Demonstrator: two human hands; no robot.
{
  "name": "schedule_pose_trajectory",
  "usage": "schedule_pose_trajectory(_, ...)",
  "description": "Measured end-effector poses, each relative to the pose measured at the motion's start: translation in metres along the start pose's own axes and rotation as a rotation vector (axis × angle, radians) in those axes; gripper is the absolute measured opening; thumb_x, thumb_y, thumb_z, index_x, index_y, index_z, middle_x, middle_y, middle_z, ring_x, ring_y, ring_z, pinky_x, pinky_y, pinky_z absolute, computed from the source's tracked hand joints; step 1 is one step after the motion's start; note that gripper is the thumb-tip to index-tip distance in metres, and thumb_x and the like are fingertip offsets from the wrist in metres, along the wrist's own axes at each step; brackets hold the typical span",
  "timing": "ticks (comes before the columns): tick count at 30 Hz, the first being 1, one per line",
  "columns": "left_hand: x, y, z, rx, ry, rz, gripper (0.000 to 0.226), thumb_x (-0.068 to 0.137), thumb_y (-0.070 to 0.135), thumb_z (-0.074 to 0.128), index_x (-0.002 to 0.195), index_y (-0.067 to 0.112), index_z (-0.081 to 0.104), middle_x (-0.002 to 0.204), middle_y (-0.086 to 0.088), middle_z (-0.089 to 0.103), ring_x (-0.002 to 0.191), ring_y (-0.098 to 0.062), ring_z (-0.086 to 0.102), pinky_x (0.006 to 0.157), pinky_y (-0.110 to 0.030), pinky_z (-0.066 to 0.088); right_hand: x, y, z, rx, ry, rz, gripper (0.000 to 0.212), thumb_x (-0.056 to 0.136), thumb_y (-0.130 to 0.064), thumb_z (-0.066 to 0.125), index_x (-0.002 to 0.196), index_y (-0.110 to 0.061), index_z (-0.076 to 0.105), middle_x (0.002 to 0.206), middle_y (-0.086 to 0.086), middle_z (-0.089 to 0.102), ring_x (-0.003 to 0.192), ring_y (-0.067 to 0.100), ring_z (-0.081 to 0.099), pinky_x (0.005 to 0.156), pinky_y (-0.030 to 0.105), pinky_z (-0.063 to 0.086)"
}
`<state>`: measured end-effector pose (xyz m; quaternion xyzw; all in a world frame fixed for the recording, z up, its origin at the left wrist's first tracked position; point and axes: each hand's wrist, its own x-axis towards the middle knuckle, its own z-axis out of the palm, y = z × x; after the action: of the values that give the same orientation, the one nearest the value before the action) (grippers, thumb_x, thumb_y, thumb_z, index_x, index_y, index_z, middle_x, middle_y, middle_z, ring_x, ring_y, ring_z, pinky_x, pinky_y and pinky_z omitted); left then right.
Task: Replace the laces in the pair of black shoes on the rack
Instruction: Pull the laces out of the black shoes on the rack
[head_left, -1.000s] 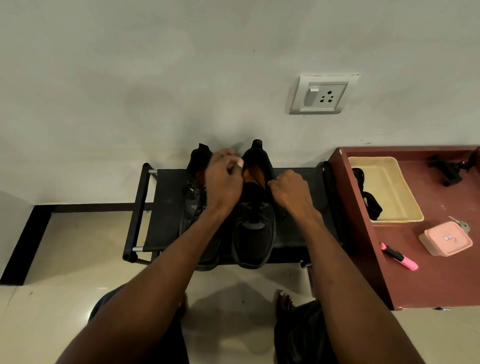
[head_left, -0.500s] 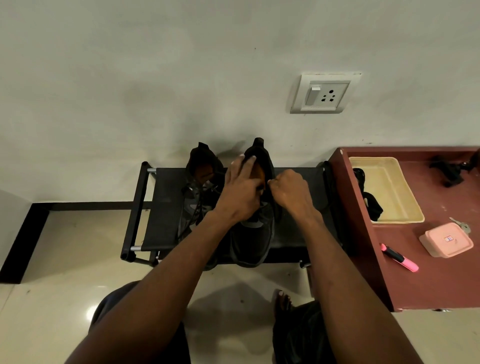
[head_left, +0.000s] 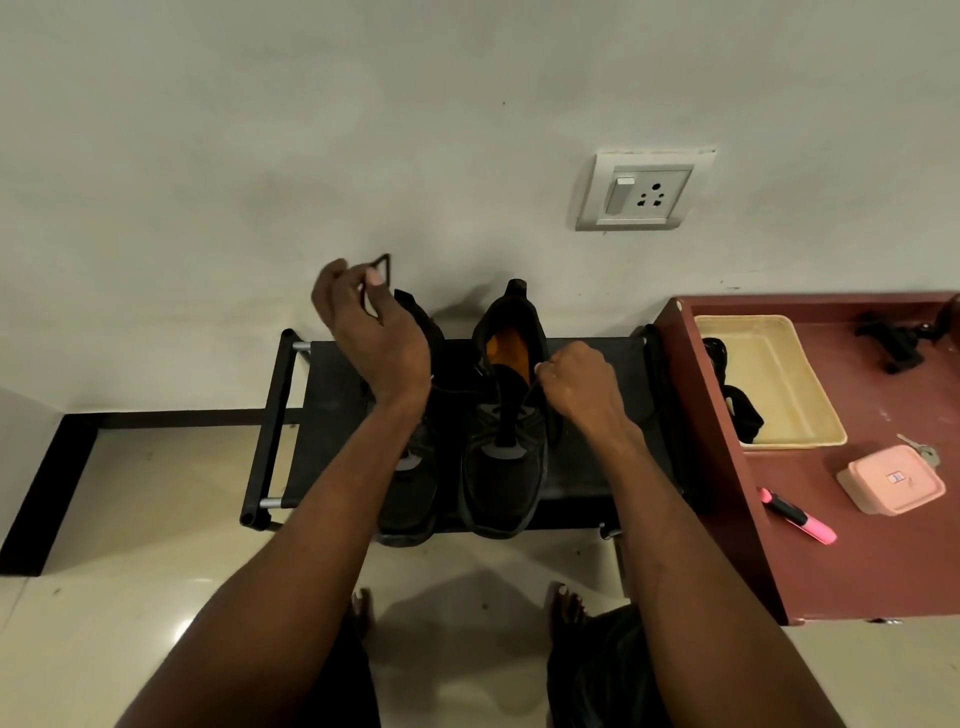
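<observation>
Two black shoes stand side by side on a low black rack (head_left: 587, 467). The right shoe (head_left: 506, 467) has an orange insole and its top is open. The left shoe (head_left: 415, 483) is partly hidden behind my left forearm. My left hand (head_left: 371, 332) is raised above the left shoe and pinches a black lace (head_left: 383, 267), which loops up against the wall. My right hand (head_left: 582, 387) grips the right edge of the right shoe's collar, fingers curled.
A maroon table (head_left: 857, 566) stands right of the rack, carrying a cream tray (head_left: 795, 395) with black laces (head_left: 743, 410) in it, a pink box (head_left: 891, 480), a pink marker (head_left: 797, 515) and keys (head_left: 922, 451). A wall socket (head_left: 644, 191) sits above. My bare feet rest on the tiled floor.
My left hand left the right shoe's opening and rose up and to the left, drawing a black lace with it. My right hand stayed on the shoe's right edge.
</observation>
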<state>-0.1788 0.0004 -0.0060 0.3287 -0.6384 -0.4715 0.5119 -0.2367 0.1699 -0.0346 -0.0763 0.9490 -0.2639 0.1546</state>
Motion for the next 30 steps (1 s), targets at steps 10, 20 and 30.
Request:
schedule_pose_trajectory(10,-0.040,-0.024,0.005,0.825,-0.919,-0.003,0.039,0.091,0.054,0.061,0.080,0.018,0.054,0.077,-0.002,0.061,0.075,-0.028,0.063,0.063,-0.032,0.041,-0.007,-0.005,0.013,-0.080,0.032,-0.038,0.044,0.091,-0.049,0.059,0.067,-0.014,0.047,0.070,0.007,0.060,0.070,0.031,0.061,0.073,0.042,0.049)
schedule_pose_trajectory(20,-0.025,-0.030,-0.002,0.865,-0.957,-0.122,0.018,0.085,0.022,0.060,0.087,0.004,0.064,0.076,-0.011,0.063,0.064,-0.025,0.062,0.052,-0.029,0.045,-0.008,0.000,-0.005,-0.029,0.053,0.134,0.024,0.084,-0.021,0.057,0.064,-0.010,0.052,0.067,0.006,0.056,0.075,0.033,0.061,0.084,0.042,0.051)
schedule_pose_trajectory(30,-0.051,-0.036,0.013,0.717,-1.286,0.326,0.031,0.096,0.030,0.060,0.120,0.015,0.072,0.157,-0.012,0.036,0.150,-0.029,0.016,0.124,-0.040,0.008,0.003,0.004,0.000,0.135,-0.060,0.106,0.034,0.087,-0.027,0.064,0.060,-0.008,0.053,0.067,0.007,0.059,0.070,0.029,0.060,0.060,0.034,0.041)
